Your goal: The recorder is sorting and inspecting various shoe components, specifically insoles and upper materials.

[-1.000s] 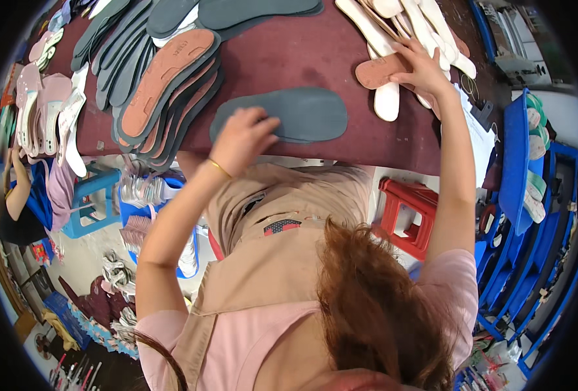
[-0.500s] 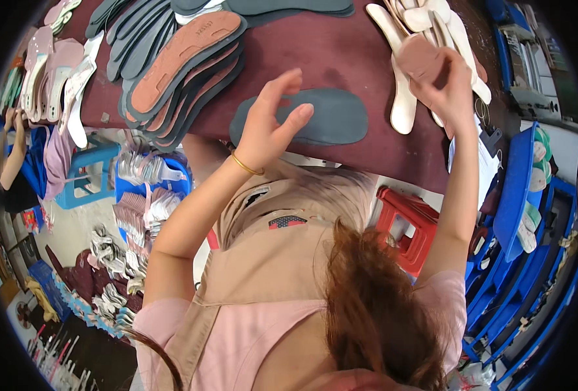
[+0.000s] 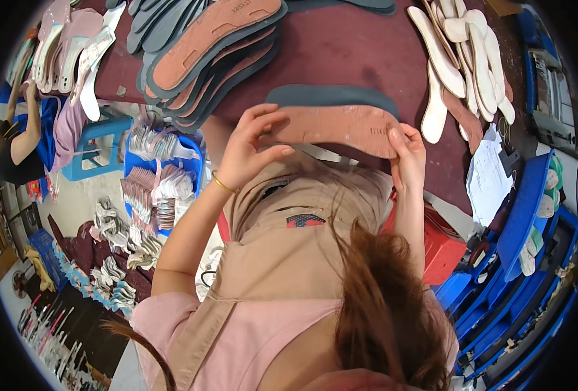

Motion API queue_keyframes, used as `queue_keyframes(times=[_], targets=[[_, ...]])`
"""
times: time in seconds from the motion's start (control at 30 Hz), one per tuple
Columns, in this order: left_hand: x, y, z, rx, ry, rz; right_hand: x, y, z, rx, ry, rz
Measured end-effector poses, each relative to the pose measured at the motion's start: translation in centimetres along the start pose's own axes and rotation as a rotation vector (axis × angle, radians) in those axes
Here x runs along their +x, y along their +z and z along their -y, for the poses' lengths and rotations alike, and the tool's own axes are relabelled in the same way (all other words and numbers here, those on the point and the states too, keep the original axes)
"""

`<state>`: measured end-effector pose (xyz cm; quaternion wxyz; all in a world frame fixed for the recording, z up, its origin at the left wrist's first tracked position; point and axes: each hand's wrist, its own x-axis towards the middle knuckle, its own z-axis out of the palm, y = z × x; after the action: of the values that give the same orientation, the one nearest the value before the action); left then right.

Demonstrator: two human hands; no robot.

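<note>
A reddish-brown insole (image 3: 338, 126) hangs just over the table's front edge, its right end pinched in my right hand (image 3: 407, 146). At its other end is my left hand (image 3: 253, 143), fingers and thumb apart, close against the insole; whether it touches cannot be made out. Behind, a dark grey insole piece (image 3: 341, 94) lies flat on the table and is partly covered by the brown one. To the left rises a fanned stack of grey insoles topped with brown pieces (image 3: 217, 39).
Cream-white insoles (image 3: 435, 107) lie heaped at the table's right, near paper sheets (image 3: 487, 179). Below the dark red table (image 3: 360, 49) stand a blue bin (image 3: 197, 176) of insoles, a blue stool (image 3: 100, 156) and a red stool (image 3: 442, 241). Another person's arm (image 3: 28, 127) shows at far left.
My right hand has brought the brown insole from the white heap leftward and nearer, over the grey piece. My left hand has shifted slightly lower, to the insole's left end.
</note>
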<state>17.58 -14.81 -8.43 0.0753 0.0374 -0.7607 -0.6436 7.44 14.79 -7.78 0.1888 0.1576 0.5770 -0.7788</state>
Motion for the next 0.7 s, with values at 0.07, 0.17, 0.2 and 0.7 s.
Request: queue_keyframes(times=[0.07, 0.17, 0.2, 0.7], targets=[[1.2, -0.7, -0.4, -0.075, -0.067, 0.072, 1.1, 0.4, 0.0, -0.017, -0.043, -0.055], [2.9, -1.1, -0.6, 0.239, 0.038, 0.014, 1.9, 1.0, 0.3, -0.139, -0.175, -0.113], [3.1, -0.9, -0.5, 0.366, 0.099, -0.032, 2.0, 0.9, 0.2, -0.140, -0.174, -0.112], [3.8, -0.8, -0.2, 0.502, 0.084, 0.088, 3.2, 0.1, -1.4, -0.732, -0.509, -0.334]])
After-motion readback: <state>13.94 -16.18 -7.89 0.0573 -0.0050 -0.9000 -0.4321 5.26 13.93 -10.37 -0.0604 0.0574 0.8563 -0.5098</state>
